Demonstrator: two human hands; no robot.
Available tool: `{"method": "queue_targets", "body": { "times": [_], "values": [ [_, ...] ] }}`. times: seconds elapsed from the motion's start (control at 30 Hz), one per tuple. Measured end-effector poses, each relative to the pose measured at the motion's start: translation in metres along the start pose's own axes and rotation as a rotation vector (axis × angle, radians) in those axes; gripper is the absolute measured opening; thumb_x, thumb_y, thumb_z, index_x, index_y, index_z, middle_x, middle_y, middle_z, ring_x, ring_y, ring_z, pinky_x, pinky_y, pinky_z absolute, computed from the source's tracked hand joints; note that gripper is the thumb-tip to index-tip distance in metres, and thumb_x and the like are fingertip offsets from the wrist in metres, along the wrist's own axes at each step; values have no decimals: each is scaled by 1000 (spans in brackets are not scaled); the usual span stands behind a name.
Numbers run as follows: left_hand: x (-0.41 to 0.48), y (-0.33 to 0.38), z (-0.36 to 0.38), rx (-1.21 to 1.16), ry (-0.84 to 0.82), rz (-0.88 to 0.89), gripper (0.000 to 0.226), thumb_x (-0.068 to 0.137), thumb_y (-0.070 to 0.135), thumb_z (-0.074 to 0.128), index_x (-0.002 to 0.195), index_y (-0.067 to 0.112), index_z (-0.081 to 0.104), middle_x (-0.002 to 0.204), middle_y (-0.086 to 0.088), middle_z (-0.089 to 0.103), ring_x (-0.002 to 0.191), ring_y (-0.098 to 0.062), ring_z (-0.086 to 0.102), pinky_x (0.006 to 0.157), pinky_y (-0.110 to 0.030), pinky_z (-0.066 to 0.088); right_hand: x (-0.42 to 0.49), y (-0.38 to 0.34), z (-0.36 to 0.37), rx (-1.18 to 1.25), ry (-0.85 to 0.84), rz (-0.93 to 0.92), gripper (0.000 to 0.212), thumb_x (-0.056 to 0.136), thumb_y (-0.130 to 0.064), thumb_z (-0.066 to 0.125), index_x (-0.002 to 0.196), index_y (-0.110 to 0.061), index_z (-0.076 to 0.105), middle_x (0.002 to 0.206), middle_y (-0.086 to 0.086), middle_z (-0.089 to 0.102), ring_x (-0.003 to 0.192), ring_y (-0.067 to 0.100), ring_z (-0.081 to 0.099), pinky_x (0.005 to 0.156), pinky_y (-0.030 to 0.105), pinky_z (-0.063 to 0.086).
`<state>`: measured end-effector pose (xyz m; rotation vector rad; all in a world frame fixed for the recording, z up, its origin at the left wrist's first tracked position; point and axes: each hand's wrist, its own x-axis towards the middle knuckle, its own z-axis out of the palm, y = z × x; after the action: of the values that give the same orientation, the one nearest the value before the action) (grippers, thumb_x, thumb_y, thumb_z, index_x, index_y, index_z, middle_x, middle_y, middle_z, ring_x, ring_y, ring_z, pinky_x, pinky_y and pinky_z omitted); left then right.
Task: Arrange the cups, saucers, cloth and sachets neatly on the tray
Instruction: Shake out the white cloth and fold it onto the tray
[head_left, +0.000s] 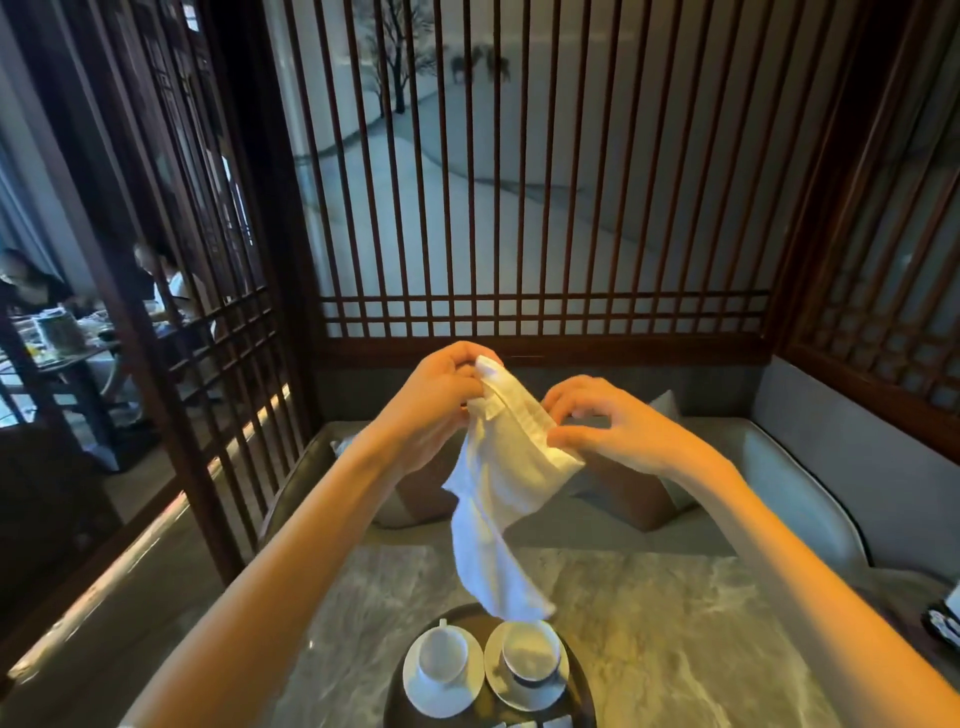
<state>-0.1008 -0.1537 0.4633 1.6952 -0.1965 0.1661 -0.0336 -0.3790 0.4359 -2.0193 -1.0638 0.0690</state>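
The left hand (441, 387) grips the white cloth (501, 483) at its top corner and the right hand (602, 423) pinches its side edge. The cloth hangs lengthwise down, over the far edge of the tray (581, 678).

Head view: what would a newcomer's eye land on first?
A white cloth hangs in mid-air at the centre, pinched at its top by the left hand and at its edge by the right hand. Below it, two white cups sit on saucers on a dark round tray on the marble table.
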Motion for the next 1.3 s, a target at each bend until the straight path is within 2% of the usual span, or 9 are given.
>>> {"method": "queue_targets", "body": {
  "times": [0.23, 0.4, 0.5, 0.6, 0.8, 0.97, 1.07, 1.17, 1.3],
  "values": [
    [1, -7, -20, 133, 181, 8, 31, 86, -5, 52, 104, 18, 61, 88, -1, 63, 78, -11, 65, 64, -20, 57, -6, 1, 46, 356, 36, -35, 49, 85, -50, 65, 130, -48, 46, 120, -22, 60, 101, 13, 68, 80, 32, 60],
    [-4, -8, -33, 161, 253, 15, 47, 89, -6, 50, 105, 37, 55, 101, 1, 57, 89, -16, 63, 60, -18, 57, -8, 12, 72, 24, 177, -85, 26, 84, -62, 62, 100, -41, 62, 102, -22, 66, 92, 4, 67, 76, 15, 54],
    [-7, -9, -39, 237, 214, 21, 54, 89, -5, 52, 101, 47, 54, 103, 0, 58, 91, -19, 65, 68, -26, 62, -2, 14, 66, -58, 198, -81, 17, 87, -54, 63, 89, -38, 64, 90, -20, 68, 85, 2, 66, 71, 16, 51],
    [-11, -9, -46, 342, 172, 62, 55, 88, -6, 51, 103, 47, 56, 106, 0, 61, 94, -24, 67, 77, -38, 63, 6, 6, 40, -112, 226, -92, 11, 90, -44, 64, 87, -34, 63, 89, -19, 67, 85, 0, 65, 73, 15, 49],
    [-15, -16, -43, 258, 138, 159, 43, 88, 4, 61, 108, 42, 59, 108, 2, 68, 99, -16, 69, 75, -31, 62, 13, -30, -7, 207, 391, -154, 18, 88, -22, 71, 102, -27, 62, 98, -8, 65, 91, 7, 67, 76, 17, 55],
    [-8, -16, -19, 97, 77, 113, 37, 88, 1, 57, 109, 30, 65, 107, 3, 68, 98, -12, 69, 78, -29, 61, 8, -21, -12, 138, 492, -64, 15, 93, -15, 64, 106, -21, 63, 99, -9, 65, 89, 0, 63, 73, 11, 50],
    [-2, -22, 3, 121, 45, 63, 25, 91, 9, 58, 113, 18, 66, 112, -4, 68, 105, -18, 67, 89, -34, 58, -4, -2, -16, 117, 530, 16, 14, 93, -15, 61, 104, -22, 66, 99, -10, 65, 87, -6, 60, 71, 7, 47],
    [5, -28, 28, 239, 119, 215, 19, 91, 15, 63, 109, 17, 67, 104, 0, 70, 96, -14, 68, 82, -26, 59, -24, 16, -20, 17, 552, 83, 17, 95, -17, 59, 104, -30, 65, 102, -14, 64, 92, -8, 58, 74, 9, 44],
    [16, -29, 63, 252, 84, 266, 27, 85, 10, 70, 107, 16, 56, 95, -2, 65, 88, -21, 67, 79, -35, 59, -39, 18, -19, -241, 414, 72, 33, 92, -43, 59, 124, -35, 63, 124, -21, 57, 123, 0, 46, 100, 17, 35]
  ]
}}
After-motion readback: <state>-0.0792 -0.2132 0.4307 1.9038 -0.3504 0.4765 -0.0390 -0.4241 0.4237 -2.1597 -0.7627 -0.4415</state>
